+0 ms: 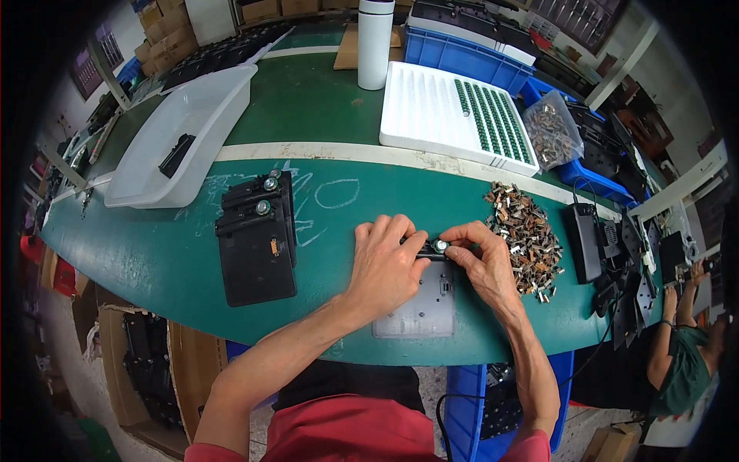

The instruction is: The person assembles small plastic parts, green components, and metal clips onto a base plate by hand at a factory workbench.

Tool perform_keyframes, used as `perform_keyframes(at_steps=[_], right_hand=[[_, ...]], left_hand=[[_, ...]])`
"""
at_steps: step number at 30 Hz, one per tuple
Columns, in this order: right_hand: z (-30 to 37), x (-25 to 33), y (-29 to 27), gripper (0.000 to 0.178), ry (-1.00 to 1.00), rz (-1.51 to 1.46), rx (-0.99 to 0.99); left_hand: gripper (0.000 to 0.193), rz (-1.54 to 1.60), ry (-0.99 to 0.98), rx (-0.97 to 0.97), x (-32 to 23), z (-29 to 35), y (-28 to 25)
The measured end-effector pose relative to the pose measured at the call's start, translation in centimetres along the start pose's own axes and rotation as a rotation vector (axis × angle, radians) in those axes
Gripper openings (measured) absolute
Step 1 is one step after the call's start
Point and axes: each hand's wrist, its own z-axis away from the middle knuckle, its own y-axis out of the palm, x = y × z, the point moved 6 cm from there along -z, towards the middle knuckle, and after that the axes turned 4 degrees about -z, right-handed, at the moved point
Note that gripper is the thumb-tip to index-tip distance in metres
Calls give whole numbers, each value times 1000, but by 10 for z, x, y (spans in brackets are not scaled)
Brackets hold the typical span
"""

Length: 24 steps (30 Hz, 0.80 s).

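Two hands work on a small part at the top of a grey plate.

The grey plate lies flat on the green table, near its front edge. The left hand lies on the top of the plate, fingers close together and curled over a black part, pressing it down. The right hand is right of the plate's top, and its finger and thumb pinch a small round silver knob on that part. It looks like the fitting step, with the knob being set in place. I think the next move needs a steady hold and a careful push or turn. A heap of small metal bits lies just right of the plate. A stack of black plates sits well to its left.
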Motion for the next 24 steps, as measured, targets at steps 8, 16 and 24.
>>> perform_keyframes(at_steps=[8, 16, 24], right_hand=[[2, 10, 2, 21, -98, 188, 34], [0, -1, 1, 22, 3, 0, -2], [-1, 9, -2, 20, -36, 71, 2]], left_hand=[[35, -3, 4, -10, 0, 0, -1], [36, -5, 4, -9, 0, 0, 0], [36, -7, 0, -3, -1, 0, 0]])
